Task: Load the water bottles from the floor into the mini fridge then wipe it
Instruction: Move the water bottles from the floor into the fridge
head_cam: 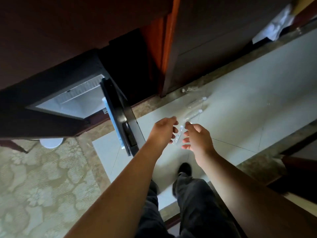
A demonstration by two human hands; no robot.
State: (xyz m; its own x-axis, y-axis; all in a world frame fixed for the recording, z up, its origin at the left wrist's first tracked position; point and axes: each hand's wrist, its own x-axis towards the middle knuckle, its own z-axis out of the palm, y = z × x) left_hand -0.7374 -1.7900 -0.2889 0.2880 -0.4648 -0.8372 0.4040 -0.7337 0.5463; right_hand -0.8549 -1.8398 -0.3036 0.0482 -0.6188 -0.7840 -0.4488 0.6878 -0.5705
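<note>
The left forearm (120, 186) and the right forearm (240, 186) reach forward from the bottom edge, both bare; above them a dark wooden cabinet (51, 31) fills the top of the view; pale floor tiles (248, 93) run across the right side, and a patterned carpet (42, 186) covers the lower left; the mini fridge (77, 100) sits under the cabinet on the left, its white inside showing, and its black door (120, 110) stands swung open toward the tiles; dark trousers (192, 200) and a black shoe (185, 168) show between the forearms; the left hand (163, 131) and the right hand (199, 140) hover close together over the tiles, fingers loosely curved and spread, gripping nothing that can be made out; the nearest bottle (178, 134), clear with a white cap, shows in the gap between the two hands, just beside the left fingertips, and whether it lies on the tiles or hangs above them cannot be told; a second bottle (193, 115) lies on the tiles just beyond the hands; a third bottle (197, 102) lies past that; a fourth bottle (189, 89) lies by the foot of the cabinet.
</note>
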